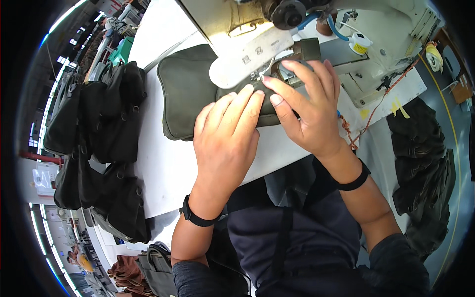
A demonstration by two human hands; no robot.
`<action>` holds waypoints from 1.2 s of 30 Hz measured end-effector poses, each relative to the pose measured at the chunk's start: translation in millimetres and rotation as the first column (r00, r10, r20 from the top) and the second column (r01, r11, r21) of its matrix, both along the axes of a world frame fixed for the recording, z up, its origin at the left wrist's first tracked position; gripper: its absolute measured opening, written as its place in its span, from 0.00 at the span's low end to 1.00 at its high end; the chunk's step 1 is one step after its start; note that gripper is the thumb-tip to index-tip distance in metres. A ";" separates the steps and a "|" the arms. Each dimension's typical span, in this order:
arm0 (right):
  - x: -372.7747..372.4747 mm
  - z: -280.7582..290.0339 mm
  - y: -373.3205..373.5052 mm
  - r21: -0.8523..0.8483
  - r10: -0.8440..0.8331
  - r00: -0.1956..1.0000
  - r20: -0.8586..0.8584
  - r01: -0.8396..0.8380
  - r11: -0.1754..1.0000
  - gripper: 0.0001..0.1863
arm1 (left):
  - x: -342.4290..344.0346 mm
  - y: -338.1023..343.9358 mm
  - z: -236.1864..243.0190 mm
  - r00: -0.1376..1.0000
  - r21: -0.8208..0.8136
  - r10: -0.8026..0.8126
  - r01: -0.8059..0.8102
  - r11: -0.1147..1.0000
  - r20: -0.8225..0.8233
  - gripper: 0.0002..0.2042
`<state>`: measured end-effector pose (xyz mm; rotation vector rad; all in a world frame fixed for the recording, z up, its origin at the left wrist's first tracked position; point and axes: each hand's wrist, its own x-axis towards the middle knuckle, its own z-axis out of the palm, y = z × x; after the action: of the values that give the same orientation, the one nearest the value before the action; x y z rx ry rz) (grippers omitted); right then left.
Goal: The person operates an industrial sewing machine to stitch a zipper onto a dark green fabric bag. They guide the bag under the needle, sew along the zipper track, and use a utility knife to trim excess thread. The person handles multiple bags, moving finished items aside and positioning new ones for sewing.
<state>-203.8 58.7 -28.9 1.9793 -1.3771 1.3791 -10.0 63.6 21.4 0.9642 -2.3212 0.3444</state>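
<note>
A dark olive fabric bag piece [184, 95] lies under a sewing machine's needle area, below the pale head cover [237, 62]. My left hand [227, 138] rests on the fabric with fingers stretched forward, fingertips just short of the presser foot [256, 75]. My right hand [309, 114] is to the right of it, fingers spread and slightly bent, index fingertip at the presser foot and thumb on the fabric. The needle tip is too small to make out.
Dark bags [101, 114] are piled along the white table [163, 175] on the left. More dark fabric pieces [418, 168] lie at the right. A cord [368, 126] runs beside the machine's bed. Brown and grey bags [126, 272] sit lower left.
</note>
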 end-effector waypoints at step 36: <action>0.9 -3.7 -2.7 0.043 0.042 0.995 0.091 -0.046 0.998 0.14 | 1.2 -5.4 1.1 0.997 0.089 -0.015 0.022 0.996 -0.077 0.28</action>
<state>-202.9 56.0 -32.6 2.0093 -1.4236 1.4863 -8.7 58.2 22.5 0.9814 -2.2910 0.1937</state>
